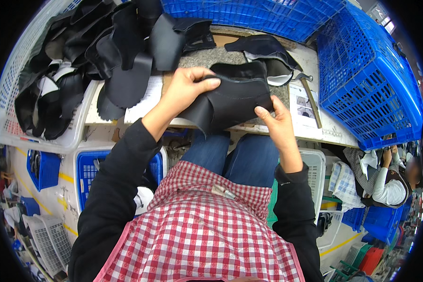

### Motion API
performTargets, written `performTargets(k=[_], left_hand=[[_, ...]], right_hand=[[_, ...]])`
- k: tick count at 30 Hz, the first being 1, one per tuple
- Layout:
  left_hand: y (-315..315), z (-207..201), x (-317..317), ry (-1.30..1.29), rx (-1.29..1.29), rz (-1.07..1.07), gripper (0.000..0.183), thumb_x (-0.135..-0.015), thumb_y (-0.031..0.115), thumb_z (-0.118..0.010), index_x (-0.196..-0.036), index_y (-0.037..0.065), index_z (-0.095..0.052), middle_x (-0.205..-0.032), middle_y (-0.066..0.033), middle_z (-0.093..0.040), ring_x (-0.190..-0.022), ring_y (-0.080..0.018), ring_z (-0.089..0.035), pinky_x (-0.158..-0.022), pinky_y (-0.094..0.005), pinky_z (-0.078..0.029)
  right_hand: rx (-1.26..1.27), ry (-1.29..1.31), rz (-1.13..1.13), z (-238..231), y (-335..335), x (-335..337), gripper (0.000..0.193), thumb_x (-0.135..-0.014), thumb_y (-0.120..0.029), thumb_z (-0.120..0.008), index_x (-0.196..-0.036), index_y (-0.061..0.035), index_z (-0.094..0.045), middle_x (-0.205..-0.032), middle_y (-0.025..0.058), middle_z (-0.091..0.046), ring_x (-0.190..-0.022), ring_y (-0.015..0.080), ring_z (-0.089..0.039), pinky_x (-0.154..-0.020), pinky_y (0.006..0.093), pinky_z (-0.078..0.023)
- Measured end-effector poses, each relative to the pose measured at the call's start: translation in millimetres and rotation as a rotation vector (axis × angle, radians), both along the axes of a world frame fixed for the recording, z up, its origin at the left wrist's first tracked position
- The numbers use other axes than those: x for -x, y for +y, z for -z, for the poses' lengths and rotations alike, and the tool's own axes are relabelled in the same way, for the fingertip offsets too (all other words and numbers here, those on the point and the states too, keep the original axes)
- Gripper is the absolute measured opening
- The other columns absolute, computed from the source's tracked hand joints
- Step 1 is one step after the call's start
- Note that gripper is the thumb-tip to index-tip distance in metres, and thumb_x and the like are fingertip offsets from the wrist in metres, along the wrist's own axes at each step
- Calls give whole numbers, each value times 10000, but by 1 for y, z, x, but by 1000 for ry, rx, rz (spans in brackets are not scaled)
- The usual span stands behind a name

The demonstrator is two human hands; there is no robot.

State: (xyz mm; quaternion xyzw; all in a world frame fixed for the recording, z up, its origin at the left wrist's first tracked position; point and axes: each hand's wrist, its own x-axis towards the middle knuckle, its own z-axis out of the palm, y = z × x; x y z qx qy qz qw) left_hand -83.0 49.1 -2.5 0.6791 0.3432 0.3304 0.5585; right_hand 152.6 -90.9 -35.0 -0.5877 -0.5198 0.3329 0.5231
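A black leather shoe upper (237,101) is held up between my two hands over the front edge of the workbench. My left hand (188,89) pinches its top left edge, thumb on the near side and fingers behind. At its lower right corner my right hand (277,120) grips it, the thumb pressed on the leather. A loose flap hangs down at its left end. Behind it on the bench lies another black upper (270,56) with a white lining. Beside that one rests a hammer (309,96) with a metal head and a long handle.
A white basket (77,134) heaped with black uppers (122,61) stands at the left, some spilling onto the bench. Blue plastic crates (362,80) border the right and far sides. Printed sheets (303,105) lie on the bench. Another person (387,181) sits at the far right.
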Motion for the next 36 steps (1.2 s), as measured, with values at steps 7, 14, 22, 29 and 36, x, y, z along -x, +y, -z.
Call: performTargets(k=[7, 14, 22, 29, 36], left_hand=[[37, -22, 0, 107, -447, 339, 189, -885, 100, -822, -1036, -3, -771, -901, -15, -731, -826, -99, -656, -819, -274, -535], [43, -54, -34, 56, -135, 439, 225, -913, 104, -810, -1102, -5, -754, -966, -28, -747, -878, -86, -687, -838, -252, -559], [33, -58, -43, -36, -104, 511, 231, -937, 124, -792, -1132, 8, -750, -977, -4, -740, -899, -74, -684, -851, -233, -553], [18, -58, -39, 26, -256, 511, 196, -954, 104, -752, -1113, -10, -733, -993, 9, -709, -931, -65, -643, -854, -236, -524], [1, -58, -24, 125, -474, 426, 252, -904, 139, -783, -1105, 0, -722, -949, -30, -731, -926, -95, -653, -862, -302, -529]], right_hand=[[-81, -28, -86, 1, 23, -13, 247, -952, -176, -777, -1096, -17, -656, -981, 19, -692, -935, 107, -608, -858, 304, -506], [-88, -261, -105, -52, 42, -16, 227, -936, -131, -771, -1101, -45, -641, -937, -12, -638, -917, 83, -575, -841, 270, -481], [-71, -315, -154, -71, 33, -16, 255, -923, -151, -783, -1108, -49, -642, -903, 8, -633, -864, 98, -574, -790, 283, -486], [-71, -282, -171, -69, 20, -8, 256, -920, -151, -783, -1110, -52, -643, -905, 31, -656, -869, 117, -602, -796, 300, -499], [-203, -418, -92, -59, 7, 7, 270, -872, -117, -796, -1087, -10, -671, -971, 150, -692, -908, 304, -679, -825, 372, -526]])
